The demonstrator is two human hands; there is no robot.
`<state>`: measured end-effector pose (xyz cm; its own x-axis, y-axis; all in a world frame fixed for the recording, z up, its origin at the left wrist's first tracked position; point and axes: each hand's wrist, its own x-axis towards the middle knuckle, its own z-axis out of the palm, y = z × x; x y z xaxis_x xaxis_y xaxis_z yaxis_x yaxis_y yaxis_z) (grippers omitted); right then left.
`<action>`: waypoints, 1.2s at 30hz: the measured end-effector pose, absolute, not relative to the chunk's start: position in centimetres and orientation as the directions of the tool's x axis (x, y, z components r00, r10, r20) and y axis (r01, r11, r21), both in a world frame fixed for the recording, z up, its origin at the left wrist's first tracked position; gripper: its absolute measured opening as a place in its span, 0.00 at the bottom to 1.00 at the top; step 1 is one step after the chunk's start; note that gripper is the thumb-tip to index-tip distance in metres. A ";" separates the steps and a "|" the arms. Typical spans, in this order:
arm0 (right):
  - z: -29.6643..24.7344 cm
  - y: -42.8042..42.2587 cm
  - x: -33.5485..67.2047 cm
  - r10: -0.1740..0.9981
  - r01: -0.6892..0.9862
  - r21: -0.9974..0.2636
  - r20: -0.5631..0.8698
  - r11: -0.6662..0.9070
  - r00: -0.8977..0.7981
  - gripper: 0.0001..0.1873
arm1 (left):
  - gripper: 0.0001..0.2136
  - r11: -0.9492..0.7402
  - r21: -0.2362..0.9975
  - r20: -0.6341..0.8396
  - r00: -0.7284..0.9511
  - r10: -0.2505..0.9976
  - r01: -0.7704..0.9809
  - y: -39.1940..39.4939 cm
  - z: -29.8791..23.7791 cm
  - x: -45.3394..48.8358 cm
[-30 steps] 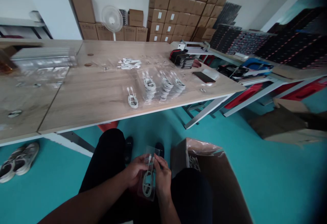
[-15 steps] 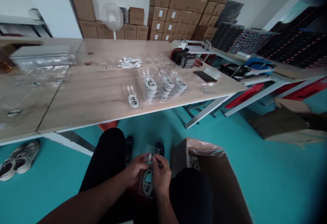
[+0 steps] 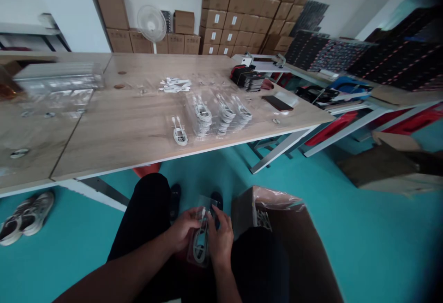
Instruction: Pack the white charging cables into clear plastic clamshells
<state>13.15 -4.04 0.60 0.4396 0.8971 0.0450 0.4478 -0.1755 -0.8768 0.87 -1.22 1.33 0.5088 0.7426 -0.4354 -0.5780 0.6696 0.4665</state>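
Observation:
Over my lap lies a clear plastic tray (image 3: 206, 201) with a coiled white charging cable (image 3: 198, 251) in it. My left hand (image 3: 182, 230) grips the tray by its left side, thumb near the cable's upper end. My right hand (image 3: 221, 239) is on the tray's right side, its thumb and fingers at the other cable end; its exact hold is partly hidden. On the table, a single cable in its tray (image 3: 180, 135) lies left of several stacks of packed cables (image 3: 203, 117).
The wooden table (image 3: 138, 123) stands in front, with a pile of white cables (image 3: 175, 85), stacked clear trays (image 3: 58, 77) and a phone (image 3: 277, 103). An open carton (image 3: 242, 208) is at my right knee. Shoes (image 3: 29, 217) lie on the floor at left.
My right hand's fingers have straightened and shifted slightly at the cable end. The tray and my left hand have stayed nearly in place.

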 end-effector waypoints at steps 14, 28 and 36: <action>1.3 -4.2 12.2 0.961 0.690 -0.722 0.150 -0.056 0.234 0.16 | 0.17 0.586 0.619 -0.481 0.338 0.809 -0.523 -0.9 -0.3 0.6; 1.6 -4.1 14.0 0.916 0.196 -0.933 -0.225 -0.301 0.333 0.16 | 0.21 0.702 0.508 -0.558 0.430 0.710 -0.500 -1.0 -0.5 0.4; 0.9 -3.7 16.6 0.962 0.151 -0.960 -0.209 -0.236 0.176 0.15 | 0.20 0.772 0.513 -0.533 0.565 0.630 -0.376 -1.3 -0.1 0.2</action>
